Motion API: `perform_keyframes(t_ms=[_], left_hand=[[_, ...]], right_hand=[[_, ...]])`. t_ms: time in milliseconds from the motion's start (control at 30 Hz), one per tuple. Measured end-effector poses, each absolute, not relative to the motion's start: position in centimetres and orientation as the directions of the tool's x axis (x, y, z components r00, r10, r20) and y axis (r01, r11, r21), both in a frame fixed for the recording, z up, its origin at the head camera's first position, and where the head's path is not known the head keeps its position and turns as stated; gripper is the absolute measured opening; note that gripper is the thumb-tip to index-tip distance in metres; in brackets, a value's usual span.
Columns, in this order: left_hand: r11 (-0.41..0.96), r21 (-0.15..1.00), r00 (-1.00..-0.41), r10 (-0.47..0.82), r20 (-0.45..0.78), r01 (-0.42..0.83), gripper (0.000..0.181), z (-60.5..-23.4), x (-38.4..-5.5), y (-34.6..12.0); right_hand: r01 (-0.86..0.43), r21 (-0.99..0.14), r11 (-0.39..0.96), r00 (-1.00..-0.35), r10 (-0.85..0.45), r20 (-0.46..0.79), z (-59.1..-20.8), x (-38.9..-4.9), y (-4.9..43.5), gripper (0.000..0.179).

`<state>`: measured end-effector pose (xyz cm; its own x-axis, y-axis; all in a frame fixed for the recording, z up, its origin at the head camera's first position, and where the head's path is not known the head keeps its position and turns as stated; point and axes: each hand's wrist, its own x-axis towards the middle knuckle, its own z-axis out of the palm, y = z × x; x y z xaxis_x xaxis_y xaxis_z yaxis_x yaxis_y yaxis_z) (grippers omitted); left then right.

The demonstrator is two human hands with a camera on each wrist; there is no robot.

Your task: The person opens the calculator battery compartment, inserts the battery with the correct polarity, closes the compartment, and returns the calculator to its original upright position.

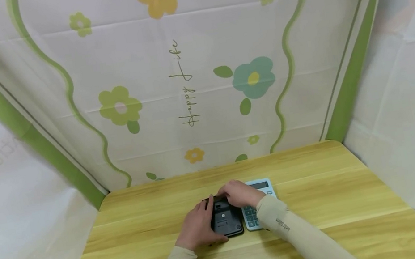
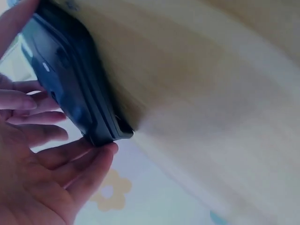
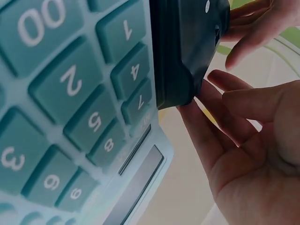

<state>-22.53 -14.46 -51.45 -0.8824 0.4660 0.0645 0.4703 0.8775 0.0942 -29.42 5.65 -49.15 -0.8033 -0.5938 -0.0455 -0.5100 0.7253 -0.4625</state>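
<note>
A black device (image 1: 227,222) with a rounded casing lies back side up on the wooden table. My left hand (image 1: 196,227) holds it across its length, the thumb at the near end and fingertips (image 2: 108,149) at the far end. My right hand (image 1: 240,193) reaches over from the right, its fingertips (image 3: 190,108) touching the device's far edge. Directly to the right, a light blue calculator (image 1: 252,220) lies with its keys up, partly hidden under the right hand and sleeve. Its number keys and display (image 3: 136,187) show large in the right wrist view.
The wooden table (image 1: 325,201) spreads out on both sides. A white cloth with flowers and lettering (image 1: 184,83) hangs behind its far edge. More white cloth (image 1: 405,116) closes off the right side, and another panel (image 1: 7,179) the left.
</note>
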Motion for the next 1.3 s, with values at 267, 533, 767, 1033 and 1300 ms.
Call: perform_keyframes(t_ms=[267,533,767,1033,1300], left_hand=[[0.844,-0.092,-0.831,0.536,0.149,0.528,0.125,-52.5,-22.8,-15.2],[0.859,-0.012,-0.849,0.508,0.142,0.512,0.122,-52.5,-23.1,-15.5],[0.869,0.051,-0.867,0.484,0.115,0.492,0.117,-51.9,-23.3,-15.9],[0.869,0.123,-0.878,0.47,0.096,0.479,0.117,-52.0,-23.1,-16.3],[0.865,0.148,-0.877,0.471,0.094,0.48,0.12,-52.4,-22.8,-16.6]], right_hand=[[-0.528,-0.448,0.721,-0.8,-0.599,-0.021,-49.2,-29.4,6.0,0.029],[-0.484,-0.561,0.671,-0.818,-0.575,0.018,-48.9,-29.3,6.6,0.032],[-0.456,-0.587,0.669,-0.846,-0.53,0.054,-49.1,-29.6,7.1,0.028],[-0.464,-0.622,0.631,-0.843,-0.53,0.091,-49.0,-29.6,7.2,0.026],[-0.497,-0.617,0.61,-0.828,-0.545,0.128,-48.9,-29.4,7.0,0.024]])
